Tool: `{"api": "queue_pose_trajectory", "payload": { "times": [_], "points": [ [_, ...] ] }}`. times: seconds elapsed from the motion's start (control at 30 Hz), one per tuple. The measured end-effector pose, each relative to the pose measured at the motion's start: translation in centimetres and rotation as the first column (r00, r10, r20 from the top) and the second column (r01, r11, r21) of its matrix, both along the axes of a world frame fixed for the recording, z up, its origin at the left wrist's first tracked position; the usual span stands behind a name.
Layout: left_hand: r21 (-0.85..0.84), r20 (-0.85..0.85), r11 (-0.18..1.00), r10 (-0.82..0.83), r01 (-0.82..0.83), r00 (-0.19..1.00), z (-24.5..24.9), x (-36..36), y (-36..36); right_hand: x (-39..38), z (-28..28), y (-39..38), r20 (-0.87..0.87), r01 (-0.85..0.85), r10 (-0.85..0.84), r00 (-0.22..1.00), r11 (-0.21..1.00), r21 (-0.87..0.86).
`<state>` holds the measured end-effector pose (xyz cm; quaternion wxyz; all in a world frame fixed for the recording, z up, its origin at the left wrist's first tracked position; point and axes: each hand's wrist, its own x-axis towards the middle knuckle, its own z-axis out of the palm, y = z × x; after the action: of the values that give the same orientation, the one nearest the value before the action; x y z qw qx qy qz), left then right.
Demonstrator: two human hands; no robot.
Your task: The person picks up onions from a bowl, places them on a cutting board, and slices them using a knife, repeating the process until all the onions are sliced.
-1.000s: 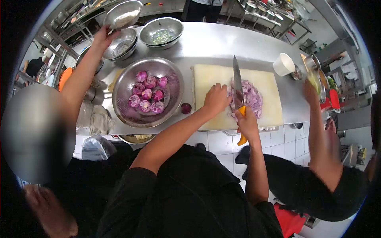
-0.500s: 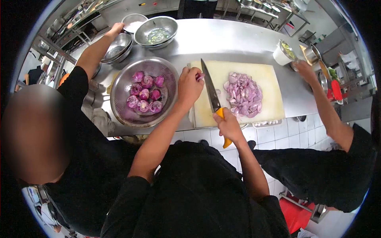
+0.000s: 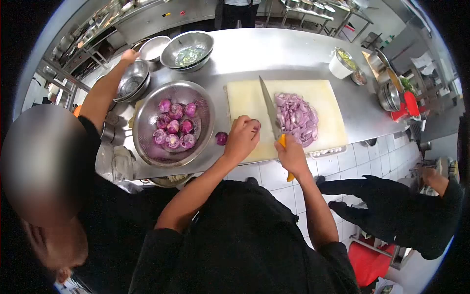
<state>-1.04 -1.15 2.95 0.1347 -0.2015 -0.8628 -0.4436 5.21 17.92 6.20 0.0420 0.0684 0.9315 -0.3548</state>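
Note:
My right hand [image 3: 293,154] is closed round the yellow handle of a kitchen knife [image 3: 269,105]. Its long blade points away from me over the white cutting board [image 3: 245,100], just left of a pile of sliced red onion [image 3: 296,117]. Left of the knife, my left hand [image 3: 245,137] is curled, with a small piece of red onion [image 3: 255,125] mostly hidden at its fingertips. One peeled red onion [image 3: 221,138] lies on the counter between that hand and a large metal colander [image 3: 139,110]. Several more peeled onions [image 3: 172,127] sit inside the colander.
A co-worker's hand [image 3: 130,55] reaches to the metal bowls [image 3: 132,78] at back left. Another bowl [image 3: 187,49] holds green bits. A white bucket [image 3: 339,67] and a small bowl [image 3: 359,78] stand at back right. A second co-worker [image 3: 431,210] is at right.
My left hand has come down nearer to me, bringing the counter onion into view. The knife has shifted right, towards the slices. The right co-worker's hand has left the counter.

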Motion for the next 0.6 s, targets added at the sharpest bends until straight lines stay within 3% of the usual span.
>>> {"api": "queue_pose_trajectory", "payload": {
  "times": [0.07,0.27,0.5,0.6],
  "points": [
    [0.052,0.015,0.997,0.062,-0.063,0.998,-0.3,-0.1,0.1,-0.2,1.7,-1.2,0.011,-0.020,0.020,1.000,0.999,-0.037],
    [0.187,0.062,0.981,0.043,-0.054,0.997,-1.9,-0.8,0.2,-2.0,2.2,-2.2,0.061,-0.150,0.146,0.987,0.987,0.053],
    [0.161,-0.050,0.983,0.098,-0.089,0.994,-2.6,-0.7,0.4,-2.9,5.2,-3.2,0.211,-0.175,0.156,0.965,0.982,0.077],
    [0.179,-0.063,0.979,0.105,-0.093,0.992,-2.4,-0.5,0.6,-3.2,1.1,-4.0,0.040,-0.174,0.169,0.985,0.972,0.159]
  ]
}}
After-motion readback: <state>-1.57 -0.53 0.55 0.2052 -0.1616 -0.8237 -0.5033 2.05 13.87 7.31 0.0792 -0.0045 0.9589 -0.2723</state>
